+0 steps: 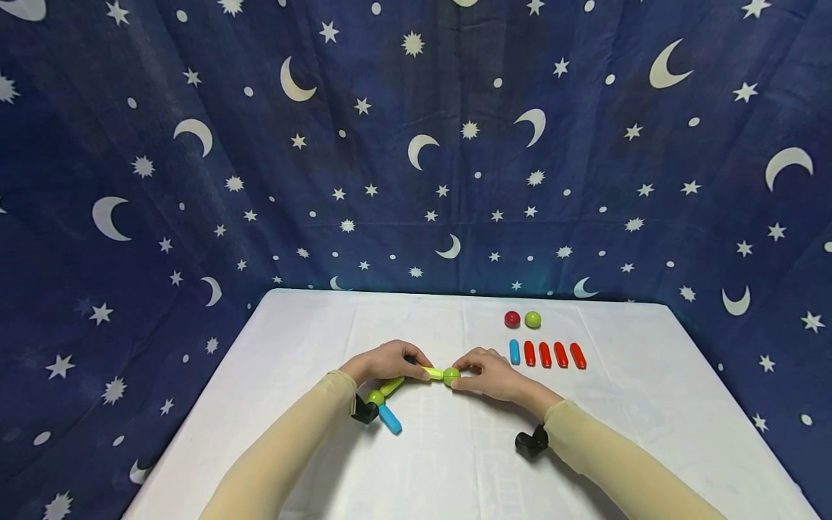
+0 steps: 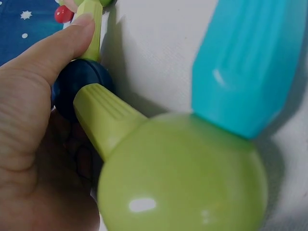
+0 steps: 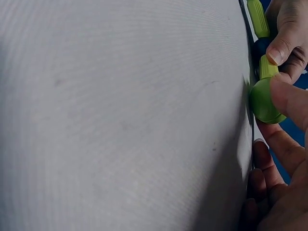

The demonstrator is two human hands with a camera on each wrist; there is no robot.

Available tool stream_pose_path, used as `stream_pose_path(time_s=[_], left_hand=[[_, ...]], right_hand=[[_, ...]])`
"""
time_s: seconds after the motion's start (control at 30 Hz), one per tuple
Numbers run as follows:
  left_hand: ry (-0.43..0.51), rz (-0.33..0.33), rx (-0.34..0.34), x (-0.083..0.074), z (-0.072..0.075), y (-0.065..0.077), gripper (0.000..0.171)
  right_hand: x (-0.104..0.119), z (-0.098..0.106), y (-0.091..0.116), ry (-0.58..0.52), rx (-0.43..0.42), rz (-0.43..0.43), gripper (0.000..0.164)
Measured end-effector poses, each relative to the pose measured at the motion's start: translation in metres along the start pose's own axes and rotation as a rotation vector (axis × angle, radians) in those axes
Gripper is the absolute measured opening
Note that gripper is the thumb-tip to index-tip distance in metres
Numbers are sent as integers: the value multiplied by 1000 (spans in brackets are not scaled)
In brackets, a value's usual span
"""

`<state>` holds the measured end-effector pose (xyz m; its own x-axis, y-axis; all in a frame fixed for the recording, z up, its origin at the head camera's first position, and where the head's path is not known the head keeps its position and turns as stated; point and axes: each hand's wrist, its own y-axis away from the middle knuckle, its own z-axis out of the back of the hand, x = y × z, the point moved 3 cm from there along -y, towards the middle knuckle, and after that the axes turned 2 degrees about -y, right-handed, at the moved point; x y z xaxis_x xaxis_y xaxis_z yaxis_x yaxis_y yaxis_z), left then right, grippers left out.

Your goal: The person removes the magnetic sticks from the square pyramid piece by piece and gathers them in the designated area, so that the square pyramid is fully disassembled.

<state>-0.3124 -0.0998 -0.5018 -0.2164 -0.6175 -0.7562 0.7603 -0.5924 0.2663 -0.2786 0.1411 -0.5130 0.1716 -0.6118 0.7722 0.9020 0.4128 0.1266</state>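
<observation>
My left hand [image 1: 388,359] pinches a yellow-green rod [image 1: 434,373] of a linked chain of balls and rods. At that rod's right end sits a green ball [image 1: 451,376], which my right hand [image 1: 492,373] holds between thumb and fingers. In the left wrist view, a dark blue ball [image 2: 79,86] joins the pinched rod to a second yellow-green rod [image 2: 106,115]. Below it, a large green ball [image 2: 183,178] links that second rod to a light blue rod [image 2: 248,62]. The head view hides the dark blue ball behind my left hand.
Behind my right hand, a red ball [image 1: 512,319] and a loose green ball [image 1: 533,320] lie on the white table [image 1: 312,325]. Nearer stands a row of one blue rod [image 1: 515,352] and several red rods [image 1: 544,354]. A starry dark blue curtain [image 1: 390,180] surrounds the table.
</observation>
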Motion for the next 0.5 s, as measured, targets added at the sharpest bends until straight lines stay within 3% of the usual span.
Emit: stream_pose_path(time_s=[0.33,0.5], left_hand=[[-51,20,-5,-3,0,-1,16],[-51,31,2,0,0,0,14]], right_hand=[[-7,4,5,-5,17,47,32],[-4,5,10,-111,28,41,35]])
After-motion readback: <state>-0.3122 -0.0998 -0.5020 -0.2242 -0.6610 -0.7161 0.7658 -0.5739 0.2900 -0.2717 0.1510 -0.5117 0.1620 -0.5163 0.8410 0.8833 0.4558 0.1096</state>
